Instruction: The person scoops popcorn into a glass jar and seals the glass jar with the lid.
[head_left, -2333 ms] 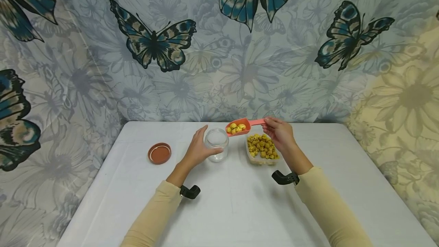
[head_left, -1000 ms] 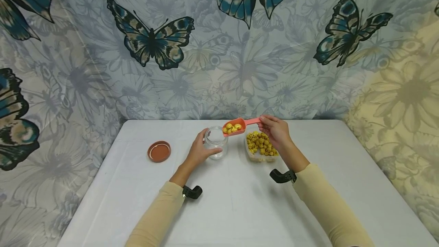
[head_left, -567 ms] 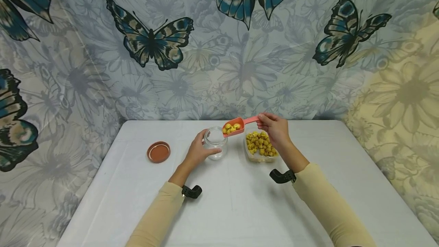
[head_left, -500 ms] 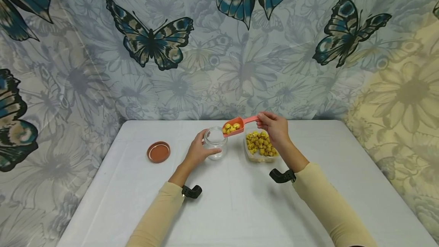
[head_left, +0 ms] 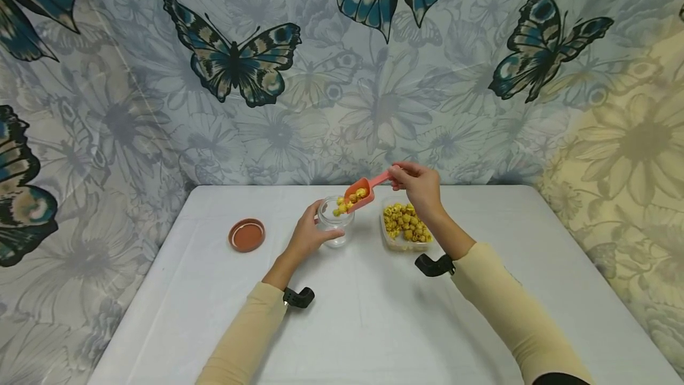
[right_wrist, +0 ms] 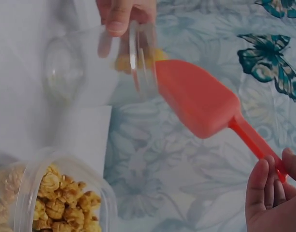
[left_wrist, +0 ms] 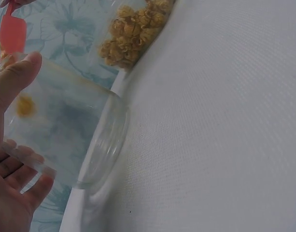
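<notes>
My left hand point(head_left: 306, 239) grips a clear glass jar point(head_left: 344, 224) standing on the table, thumb on the near side and fingers around the far side. Between right thumb and fingers, my right hand point(head_left: 422, 192) pinches the handle of a red scoop point(right_wrist: 198, 96). Its lip sits at the jar's mouth and the handle is raised. Yellow popcorn point(head_left: 348, 202) slides from the scoop over the jar's opening. One blurred popcorn piece point(left_wrist: 25, 105) shows inside the jar in the left wrist view. A clear plastic container point(head_left: 398, 246) of popcorn stands right of the jar.
A brown round lid point(head_left: 247, 235) lies on the white-covered table point(head_left: 363, 325), left of the left hand. Behind the table's far edge hangs a butterfly-patterned cloth point(head_left: 385, 111). The popcorn container sits below the right hand and forearm.
My right hand has moved left and up, tilting the scoop from nearly level to steep. Popcorn has begun to leave it at the jar's mouth. My left hand has closed in on the jar.
</notes>
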